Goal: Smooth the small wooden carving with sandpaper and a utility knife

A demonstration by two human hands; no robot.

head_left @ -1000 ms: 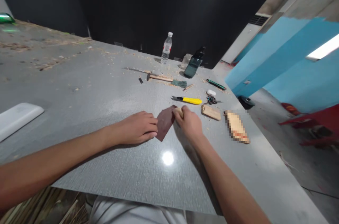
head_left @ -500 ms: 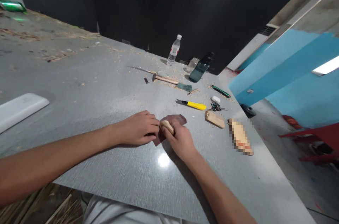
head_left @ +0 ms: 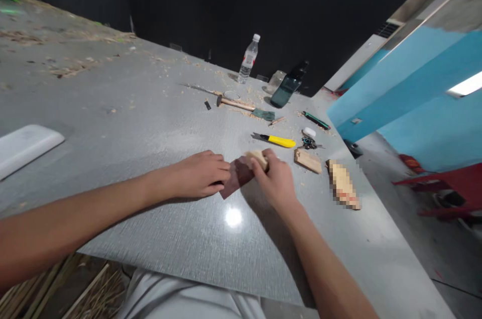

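A sheet of brown sandpaper point(head_left: 239, 176) lies on the grey table. The curled fingers of my left hand point(head_left: 205, 174) hold down its left edge. Gripped between thumb and fingers of my right hand point(head_left: 276, 178) is a small pale wood piece point(head_left: 258, 159), over the right end of the sheet. Its outline is slightly blurred and partly covered by the fingers. Beyond the hands lies a yellow-handled knife point(head_left: 280, 141). Right of my right hand is a flat wood block point(head_left: 308, 160).
Farther back are a hammer point(head_left: 237, 103), a water bottle point(head_left: 248, 60), a dark bottle point(head_left: 289, 87) and a glass jar point(head_left: 276, 81). A green-black cutter point(head_left: 315, 120), keys point(head_left: 309, 142) and a white case point(head_left: 309, 132) lie right. A white box point(head_left: 28, 148) is at left. Wood shavings are scattered about.
My right hand has slid the wood piece away to the right along the sandpaper, exposing more of the sheet. My left hand stays at the sheet's left edge. The view has shifted slightly.
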